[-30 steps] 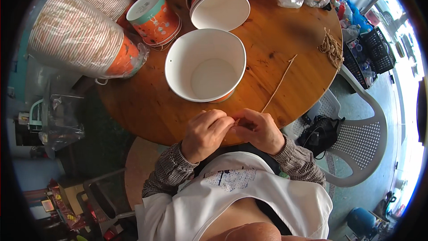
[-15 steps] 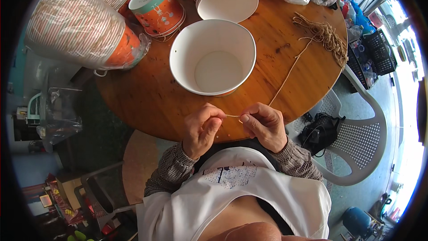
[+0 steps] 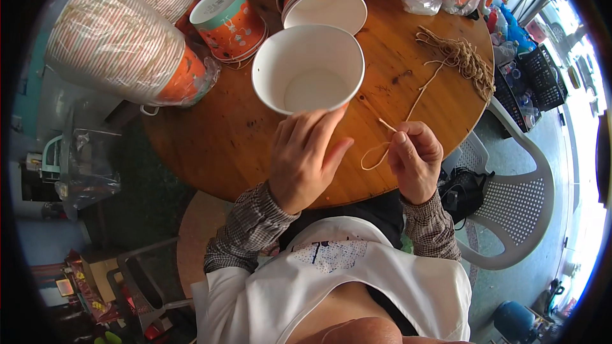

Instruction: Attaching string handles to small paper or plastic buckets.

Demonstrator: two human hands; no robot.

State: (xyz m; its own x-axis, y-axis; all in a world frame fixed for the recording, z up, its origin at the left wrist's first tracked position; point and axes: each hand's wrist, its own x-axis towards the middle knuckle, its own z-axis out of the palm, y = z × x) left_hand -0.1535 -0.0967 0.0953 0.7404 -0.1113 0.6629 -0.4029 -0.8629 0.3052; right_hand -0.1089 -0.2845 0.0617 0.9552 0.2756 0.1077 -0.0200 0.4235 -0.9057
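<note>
My right hand [image 3: 415,160] pinches one end of a thin tan string [image 3: 373,163] between thumb and fingers. A short tip sticks up from the pinch, and a small loop hangs to its left. From there the string runs up the table to a loose bundle of string [image 3: 470,64] at the right. My left hand [image 3: 305,158] is open, its fingers stretched out and the thumb apart. Its fingertips reach the near rim of a large white-lined paper bucket [image 3: 271,67], which stands mouth up; whether they touch it I cannot tell.
Paper bucket stacks in clear plastic [image 3: 118,44] stand at the left of the round wooden table [image 3: 210,146]. An upturned orange and green bucket [image 3: 229,22] and a stack lying on its side [image 3: 328,9] are behind. A grey plastic chair [image 3: 519,204] stands at the right.
My left hand has let go of the string and moved up to the bucket's near rim. My right hand has shifted right, with the string still pinched.
</note>
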